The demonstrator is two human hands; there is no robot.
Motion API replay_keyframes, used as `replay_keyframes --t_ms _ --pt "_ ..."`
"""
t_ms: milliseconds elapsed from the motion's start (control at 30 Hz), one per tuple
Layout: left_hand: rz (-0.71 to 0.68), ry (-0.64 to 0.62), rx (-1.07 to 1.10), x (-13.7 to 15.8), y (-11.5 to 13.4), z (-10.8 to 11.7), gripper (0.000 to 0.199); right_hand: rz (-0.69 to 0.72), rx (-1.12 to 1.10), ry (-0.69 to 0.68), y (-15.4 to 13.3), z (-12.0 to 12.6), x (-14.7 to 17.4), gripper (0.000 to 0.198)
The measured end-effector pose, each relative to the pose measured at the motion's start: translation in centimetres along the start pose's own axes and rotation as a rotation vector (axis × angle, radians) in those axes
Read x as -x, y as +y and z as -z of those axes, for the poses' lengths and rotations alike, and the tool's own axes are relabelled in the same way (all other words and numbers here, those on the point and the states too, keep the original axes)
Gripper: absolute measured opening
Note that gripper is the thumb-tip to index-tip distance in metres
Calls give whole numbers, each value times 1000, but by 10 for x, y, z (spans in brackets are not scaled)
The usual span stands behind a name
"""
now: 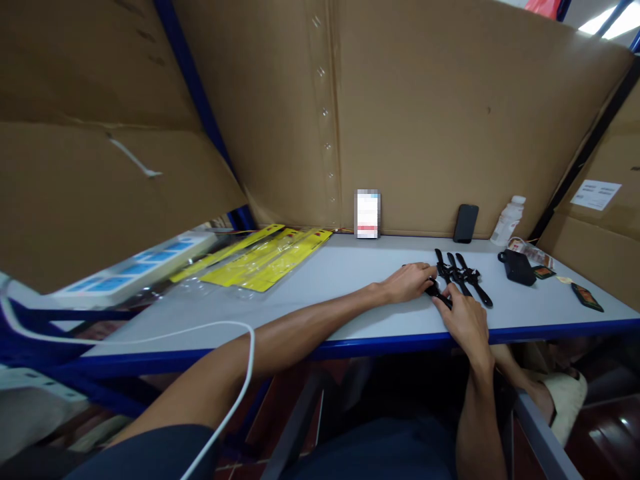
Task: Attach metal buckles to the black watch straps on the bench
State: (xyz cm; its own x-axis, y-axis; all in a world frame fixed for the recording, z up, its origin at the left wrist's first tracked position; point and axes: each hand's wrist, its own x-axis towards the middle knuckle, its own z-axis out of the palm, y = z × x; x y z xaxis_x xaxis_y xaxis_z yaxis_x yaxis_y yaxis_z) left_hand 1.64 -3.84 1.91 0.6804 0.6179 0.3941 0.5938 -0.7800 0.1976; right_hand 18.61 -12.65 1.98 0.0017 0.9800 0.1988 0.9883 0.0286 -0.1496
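Note:
My left hand [411,282] has its fingers closed around the upper end of a slim black tool [436,288]. Lower down, the thumb and fingers of my right hand [466,319] grip the same piece near its other end. Much of it is hidden by my fingers, and its exact kind cannot be made out. Just beyond, several similar black long-handled tools [469,275] lie side by side on the pale tabletop [360,320].
Yellow cards in clear plastic packaging [270,257] lie left, beside a white and blue box [135,270]. A lit phone [367,215] and a dark phone [466,223] lean on the cardboard wall [420,120]. Right are a bottle [509,221] and a black case [519,267]. A white cable [251,353] crosses my left arm.

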Motion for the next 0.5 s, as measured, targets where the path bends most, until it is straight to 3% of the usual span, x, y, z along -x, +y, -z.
replay_keyframes --t_ms 333,500 --pt "242 178 60 -1 -31 2 22 -111 -20 61 -7 1 -1 27" --pt "238 174 74 -2 -35 0 28 -43 -33 59 -21 1 -11 24"
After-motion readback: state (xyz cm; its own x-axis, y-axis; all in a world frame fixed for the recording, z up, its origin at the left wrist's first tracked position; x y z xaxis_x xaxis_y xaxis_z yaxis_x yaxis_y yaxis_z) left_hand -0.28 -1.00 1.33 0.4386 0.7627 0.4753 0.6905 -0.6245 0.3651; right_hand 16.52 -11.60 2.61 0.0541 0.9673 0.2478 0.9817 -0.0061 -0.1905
